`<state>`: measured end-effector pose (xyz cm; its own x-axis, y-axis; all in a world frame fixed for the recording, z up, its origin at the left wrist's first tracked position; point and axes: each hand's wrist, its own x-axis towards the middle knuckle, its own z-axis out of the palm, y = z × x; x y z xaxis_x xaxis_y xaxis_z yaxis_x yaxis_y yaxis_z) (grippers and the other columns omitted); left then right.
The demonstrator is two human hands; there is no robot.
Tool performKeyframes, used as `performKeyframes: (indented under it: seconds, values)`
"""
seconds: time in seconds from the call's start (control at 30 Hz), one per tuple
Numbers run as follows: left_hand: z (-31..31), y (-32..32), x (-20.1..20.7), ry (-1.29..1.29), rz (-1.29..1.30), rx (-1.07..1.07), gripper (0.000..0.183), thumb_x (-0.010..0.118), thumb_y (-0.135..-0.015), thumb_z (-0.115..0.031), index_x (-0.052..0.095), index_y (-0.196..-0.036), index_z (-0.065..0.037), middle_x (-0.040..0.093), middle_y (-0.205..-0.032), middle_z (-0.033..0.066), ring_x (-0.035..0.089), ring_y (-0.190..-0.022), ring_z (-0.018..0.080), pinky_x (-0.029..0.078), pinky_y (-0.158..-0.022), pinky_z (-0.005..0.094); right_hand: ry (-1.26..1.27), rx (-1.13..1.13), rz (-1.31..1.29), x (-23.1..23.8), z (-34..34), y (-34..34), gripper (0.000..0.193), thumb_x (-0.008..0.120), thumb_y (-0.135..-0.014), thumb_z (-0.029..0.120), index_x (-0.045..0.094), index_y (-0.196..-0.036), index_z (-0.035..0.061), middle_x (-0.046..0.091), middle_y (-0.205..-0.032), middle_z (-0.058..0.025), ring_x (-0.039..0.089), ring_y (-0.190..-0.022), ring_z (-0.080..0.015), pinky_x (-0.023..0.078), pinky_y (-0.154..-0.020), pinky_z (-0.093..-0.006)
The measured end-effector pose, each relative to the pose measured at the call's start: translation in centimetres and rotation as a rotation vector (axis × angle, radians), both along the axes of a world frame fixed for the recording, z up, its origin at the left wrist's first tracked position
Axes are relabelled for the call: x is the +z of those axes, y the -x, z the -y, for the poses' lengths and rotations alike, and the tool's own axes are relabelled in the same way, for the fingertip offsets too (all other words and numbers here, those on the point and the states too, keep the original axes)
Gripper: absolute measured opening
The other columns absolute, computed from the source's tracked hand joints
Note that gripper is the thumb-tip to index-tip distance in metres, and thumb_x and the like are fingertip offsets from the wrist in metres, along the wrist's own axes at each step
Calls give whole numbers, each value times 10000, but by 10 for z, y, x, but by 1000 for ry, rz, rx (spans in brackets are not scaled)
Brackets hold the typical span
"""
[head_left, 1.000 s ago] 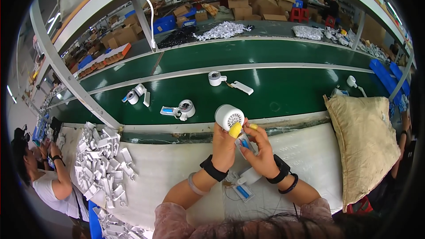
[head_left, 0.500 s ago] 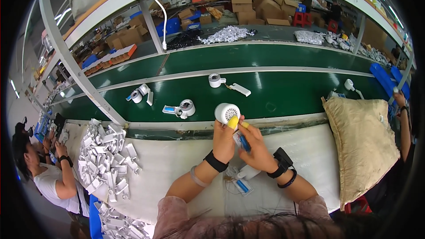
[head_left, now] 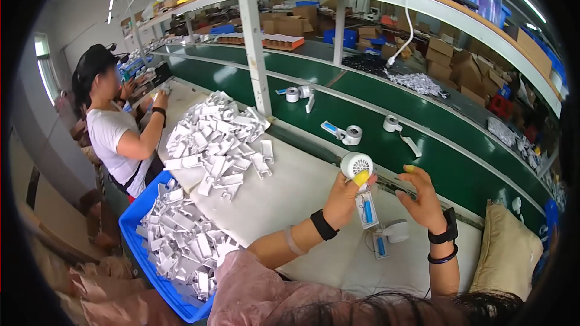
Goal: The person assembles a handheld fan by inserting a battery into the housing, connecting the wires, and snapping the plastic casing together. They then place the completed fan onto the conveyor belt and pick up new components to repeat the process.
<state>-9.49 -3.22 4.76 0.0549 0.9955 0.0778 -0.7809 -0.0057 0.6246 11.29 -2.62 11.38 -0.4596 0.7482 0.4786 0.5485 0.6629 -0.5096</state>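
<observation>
A white handheld fan (head_left: 356,164) with a round slotted grille is gripped in my left hand (head_left: 342,203), whose thumb wears a yellow finger cover. Below its head hangs the open handle half (head_left: 367,210), with a blue cylindrical battery inside. My right hand (head_left: 425,201) is raised to the right of the fan, fingers apart and nothing in them; one fingertip has a yellow cover. On the table between my forearms lies another white fan (head_left: 396,230) next to an open handle with a blue battery (head_left: 380,245).
Loose white handle shells (head_left: 217,139) are heaped on the table at left, and a blue bin (head_left: 130,220) holds more. Several fan units (head_left: 351,135) sit on the green conveyor (head_left: 374,111). A metal post (head_left: 252,42) and a beige cushion (head_left: 507,241) flank me. A co-worker (head_left: 118,127) is at far left.
The view has swung left, bringing the shell heap and blue bin further in. My right hand has let go of the fan and moved away to the right; my left still holds it.
</observation>
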Motion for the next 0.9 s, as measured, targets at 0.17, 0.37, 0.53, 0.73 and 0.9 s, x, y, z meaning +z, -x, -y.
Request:
performKeyframes:
  seconds: [0.17,0.37,0.53,0.73,0.9]
  values:
    - [68,58,-23,62,38,214,414,581,-926,-97,373,-1281,-55,548,-1222,109,603,-1092,227,500,-863,313,8,269,109,8,-16,86,369,683,-784,75,580,-1136,29,560,-1188,-168,492,-1150,-332,401,-972,-381]
    - [130,112,-53,61,-28,413,346,552,-941,-131,421,-1257,-75,575,-1170,114,595,-1074,235,481,-891,358,64,663,196,-37,-36,226,332,656,-801,148,583,-1106,36,612,-1050,-162,557,-1029,-343,465,-866,-403]
    - [157,143,-61,113,88,572,366,576,-929,-93,417,-1257,-60,582,-1133,85,608,-1051,226,490,-856,324,-58,795,191,-94,-27,333,338,650,-788,129,585,-1108,43,610,-1053,-152,547,-1056,-344,471,-869,-403]
    - [175,160,-64,140,110,673,354,582,-922,-94,434,-1240,-47,600,-1144,119,615,-1045,248,484,-883,347,-384,550,328,-128,-25,387,206,549,-760,55,661,-925,106,622,-968,-58,560,-981,-273,456,-831,-389]
    - [177,173,-68,139,80,694,340,591,-919,-129,456,-1223,-57,601,-1147,134,597,-1076,273,478,-906,374,-406,596,346,-113,-22,364,175,575,-739,54,648,-890,105,616,-886,-51,564,-916,-262,452,-800,-396]
